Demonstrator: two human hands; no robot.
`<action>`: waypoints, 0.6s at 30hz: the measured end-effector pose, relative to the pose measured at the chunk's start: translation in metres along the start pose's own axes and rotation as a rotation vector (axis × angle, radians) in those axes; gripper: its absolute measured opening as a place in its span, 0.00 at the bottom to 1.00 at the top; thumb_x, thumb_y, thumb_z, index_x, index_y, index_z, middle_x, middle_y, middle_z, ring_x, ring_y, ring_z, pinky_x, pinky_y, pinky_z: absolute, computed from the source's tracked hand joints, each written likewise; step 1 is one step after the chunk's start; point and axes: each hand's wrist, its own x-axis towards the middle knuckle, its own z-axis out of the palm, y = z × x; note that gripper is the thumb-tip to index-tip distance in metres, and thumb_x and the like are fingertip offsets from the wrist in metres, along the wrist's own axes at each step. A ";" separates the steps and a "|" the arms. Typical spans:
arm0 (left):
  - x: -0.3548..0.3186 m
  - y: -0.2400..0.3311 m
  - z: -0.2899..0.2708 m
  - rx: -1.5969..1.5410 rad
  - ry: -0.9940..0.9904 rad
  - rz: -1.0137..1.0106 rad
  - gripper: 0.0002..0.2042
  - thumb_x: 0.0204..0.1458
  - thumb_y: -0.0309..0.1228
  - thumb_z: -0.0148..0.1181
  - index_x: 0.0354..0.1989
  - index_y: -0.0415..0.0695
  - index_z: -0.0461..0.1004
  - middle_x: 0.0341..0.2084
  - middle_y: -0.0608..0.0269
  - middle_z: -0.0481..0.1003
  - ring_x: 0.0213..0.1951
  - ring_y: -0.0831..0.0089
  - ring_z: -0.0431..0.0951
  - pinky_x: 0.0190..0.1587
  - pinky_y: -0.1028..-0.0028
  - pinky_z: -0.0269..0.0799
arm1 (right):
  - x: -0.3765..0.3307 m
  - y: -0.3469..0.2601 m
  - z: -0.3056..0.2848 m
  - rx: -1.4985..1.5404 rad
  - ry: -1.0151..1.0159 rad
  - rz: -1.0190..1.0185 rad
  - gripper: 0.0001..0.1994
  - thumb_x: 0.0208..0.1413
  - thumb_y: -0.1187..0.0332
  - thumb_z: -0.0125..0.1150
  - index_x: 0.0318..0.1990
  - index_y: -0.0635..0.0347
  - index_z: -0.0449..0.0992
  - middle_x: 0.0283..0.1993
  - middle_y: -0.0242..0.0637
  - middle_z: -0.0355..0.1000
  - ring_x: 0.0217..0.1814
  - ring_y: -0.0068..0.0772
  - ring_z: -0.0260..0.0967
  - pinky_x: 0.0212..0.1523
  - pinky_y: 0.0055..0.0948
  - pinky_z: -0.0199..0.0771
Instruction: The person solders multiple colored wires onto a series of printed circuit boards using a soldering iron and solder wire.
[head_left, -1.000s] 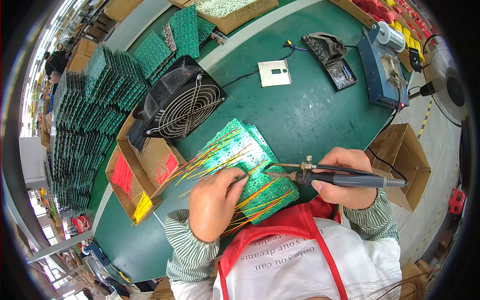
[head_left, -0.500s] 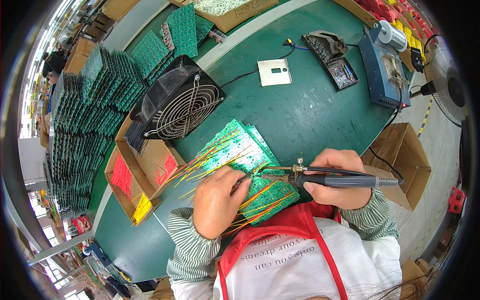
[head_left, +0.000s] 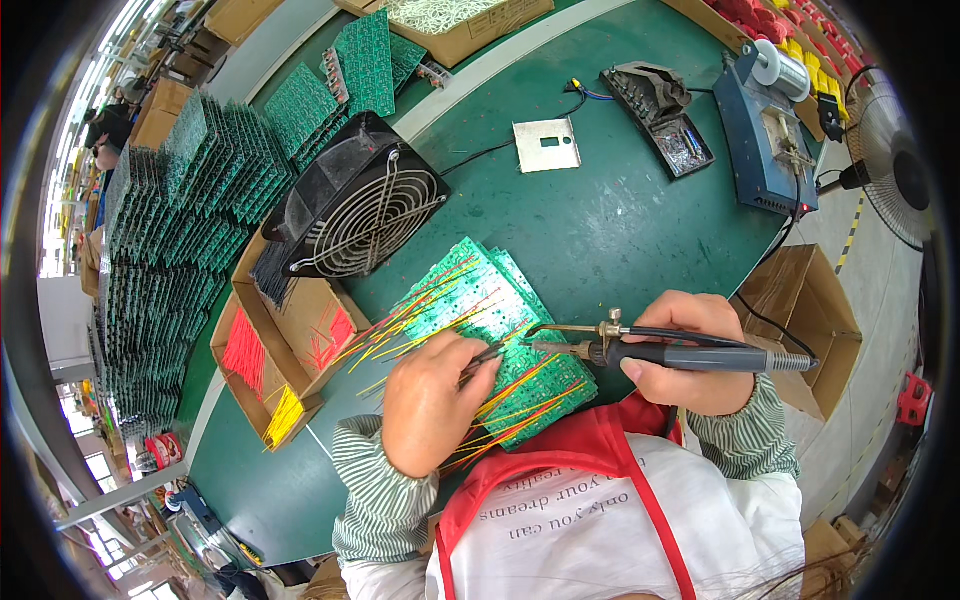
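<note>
My right hand [head_left: 705, 352] grips a soldering iron [head_left: 690, 357] with a solder-feed tube [head_left: 570, 328] clamped along it. The iron's tip points left, just over the green circuit boards [head_left: 470, 300]. My left hand [head_left: 430, 400] is closed in a pinch on thin dark strands [head_left: 482, 362] that look like black wires; their far ends are hidden by the fingers. These reach toward the iron's tip. Red and yellow wires [head_left: 400, 318] stick out from the boards in rows, leftward past and under my left hand. The boards lie overlapping on the green table.
A cardboard box [head_left: 300, 375] holds red, yellow and black wires at left, beside a black fan [head_left: 365, 205]. Stacked boards [head_left: 180, 230] stand behind it. A metal plate [head_left: 547, 146], a black tray [head_left: 685, 145] and a blue solder station [head_left: 768, 140] sit farther back. An open carton [head_left: 800, 320] is at right.
My right hand has drawn the iron slightly to the right and tilted it, its tip moving back from the left fingers. My left hand has shifted a little left.
</note>
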 end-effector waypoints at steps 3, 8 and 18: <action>-0.005 -0.009 -0.020 0.071 0.080 -0.012 0.05 0.47 0.24 0.62 0.31 0.36 0.76 0.24 0.57 0.75 0.24 0.69 0.74 0.27 0.75 0.69 | -0.002 0.001 -0.002 -0.010 0.018 -0.008 0.10 0.39 0.70 0.68 0.27 0.63 0.74 0.19 0.33 0.71 0.19 0.21 0.68 0.22 0.22 0.68; -0.004 0.002 -0.032 0.183 0.275 -0.117 0.04 0.47 0.26 0.62 0.31 0.41 0.76 0.27 0.54 0.77 0.26 0.58 0.77 0.30 0.65 0.71 | -0.006 0.001 -0.006 -0.004 0.039 0.011 0.09 0.39 0.70 0.67 0.27 0.64 0.74 0.19 0.33 0.71 0.19 0.20 0.68 0.22 0.21 0.67; 0.017 0.005 0.014 -0.027 0.019 0.041 0.05 0.45 0.24 0.63 0.28 0.36 0.74 0.22 0.58 0.71 0.20 0.68 0.71 0.23 0.73 0.65 | -0.006 0.003 -0.009 0.041 0.064 0.070 0.09 0.39 0.71 0.67 0.27 0.64 0.73 0.18 0.31 0.70 0.19 0.18 0.67 0.21 0.20 0.66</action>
